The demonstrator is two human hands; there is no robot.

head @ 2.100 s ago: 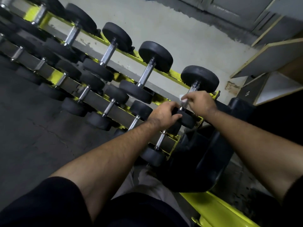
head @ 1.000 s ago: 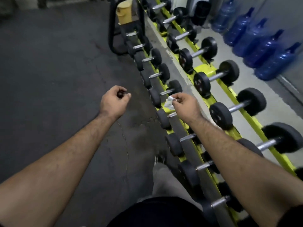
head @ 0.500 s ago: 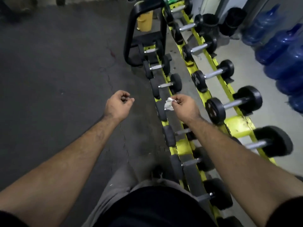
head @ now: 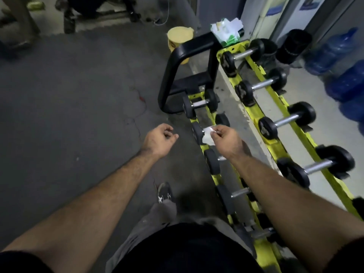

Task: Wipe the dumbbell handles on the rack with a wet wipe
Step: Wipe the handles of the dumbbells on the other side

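Head view: the right hand [head: 226,140] pinches the wipe [head: 208,135] above a near dumbbell [head: 199,133] on the yellow rack's [head: 275,148] lower tier. The left hand [head: 157,137] hangs loosely curled, holding nothing, over the floor [head: 69,95].

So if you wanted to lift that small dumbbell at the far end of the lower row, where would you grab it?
Grab the dumbbell by its bare metal handle, coming straight down from above. It lies level across the yellow rails, handle up and clear between the two black heads, which look too wide to close fingers around.
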